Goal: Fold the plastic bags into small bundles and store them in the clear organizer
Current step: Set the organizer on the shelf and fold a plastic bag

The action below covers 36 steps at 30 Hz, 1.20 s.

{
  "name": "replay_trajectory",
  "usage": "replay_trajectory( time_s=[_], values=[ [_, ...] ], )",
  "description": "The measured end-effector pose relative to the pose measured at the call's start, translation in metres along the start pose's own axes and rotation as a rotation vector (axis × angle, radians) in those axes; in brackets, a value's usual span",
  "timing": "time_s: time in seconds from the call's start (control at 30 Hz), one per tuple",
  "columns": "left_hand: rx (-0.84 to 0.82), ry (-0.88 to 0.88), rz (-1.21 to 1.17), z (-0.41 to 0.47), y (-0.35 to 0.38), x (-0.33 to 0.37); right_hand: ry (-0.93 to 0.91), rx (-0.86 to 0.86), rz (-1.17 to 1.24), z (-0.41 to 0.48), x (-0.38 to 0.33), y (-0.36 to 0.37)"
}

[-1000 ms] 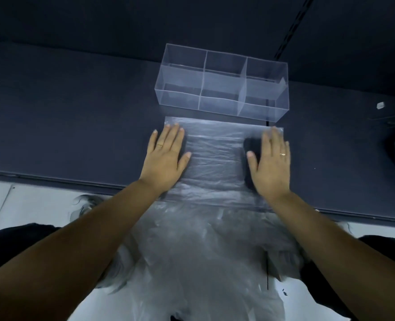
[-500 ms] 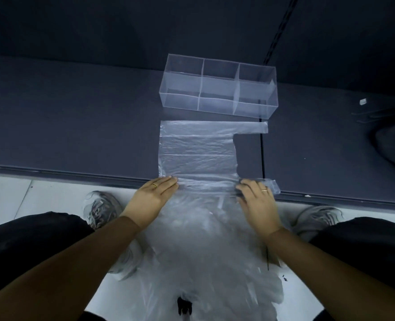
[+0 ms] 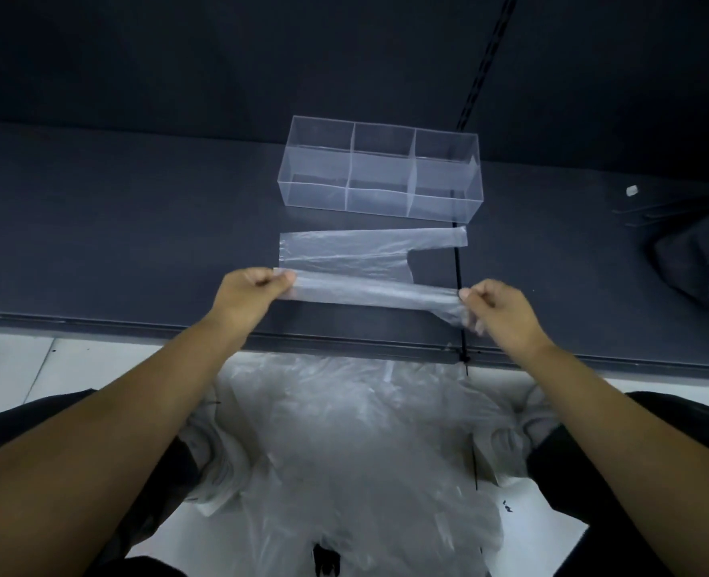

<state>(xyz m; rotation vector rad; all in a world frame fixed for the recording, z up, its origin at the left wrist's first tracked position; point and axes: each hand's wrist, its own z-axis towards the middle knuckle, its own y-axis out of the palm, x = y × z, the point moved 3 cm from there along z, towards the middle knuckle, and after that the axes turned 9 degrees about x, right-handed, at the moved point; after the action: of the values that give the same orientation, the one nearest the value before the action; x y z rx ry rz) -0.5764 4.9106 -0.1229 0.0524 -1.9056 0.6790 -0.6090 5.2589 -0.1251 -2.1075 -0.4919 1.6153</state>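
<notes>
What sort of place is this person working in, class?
Likely an indoor work station, hard to say more: a long dark table against a dark wall, a pale floor, and a heap of plastic bags at the person's feet.

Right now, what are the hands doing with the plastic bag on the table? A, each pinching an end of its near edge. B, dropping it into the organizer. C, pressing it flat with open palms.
A: the left hand and right hand each pinch one end of the near edge of the plastic bag, fingers curled.
</notes>
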Motion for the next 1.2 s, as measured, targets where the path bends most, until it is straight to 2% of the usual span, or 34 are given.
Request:
replay_trajectory(
  time_s=[0.17,0.27,0.43,0.57,0.73,1.0,1.13,1.2],
  values=[
    [0.16,-0.055,-0.064,0.023,0.004,-0.006,0.158,-0.012,0.291,0.029,0.0,-0.011],
    [0.245,-0.025,-0.023,0.033,0.011,-0.009,0.216,-0.03,0.355,0.044,0.005,-0.01],
    [0.348,0.066,0.109,0.047,0.021,-0.013,0.239,0.193,0.35,0.066,0.008,0.001],
    [0.412,0.129,0.159,0.058,0.026,-0.014,0.171,0.346,0.219,0.085,0.002,0.019],
    [0.42,0.23,0.358,0.074,0.033,-0.015,0.014,0.426,-0.071,0.099,-0.004,0.042],
    [0.527,0.337,0.682,0.083,0.039,-0.021,-0.076,0.501,-0.309,0.106,-0.002,0.055],
    [0.567,0.34,0.67,0.079,0.04,-0.019,-0.072,0.489,-0.369,0.109,-0.003,0.056],
    [0.599,0.426,0.64,0.073,0.041,-0.014,-0.065,0.48,-0.382,0.109,-0.004,0.055]
  ],
)
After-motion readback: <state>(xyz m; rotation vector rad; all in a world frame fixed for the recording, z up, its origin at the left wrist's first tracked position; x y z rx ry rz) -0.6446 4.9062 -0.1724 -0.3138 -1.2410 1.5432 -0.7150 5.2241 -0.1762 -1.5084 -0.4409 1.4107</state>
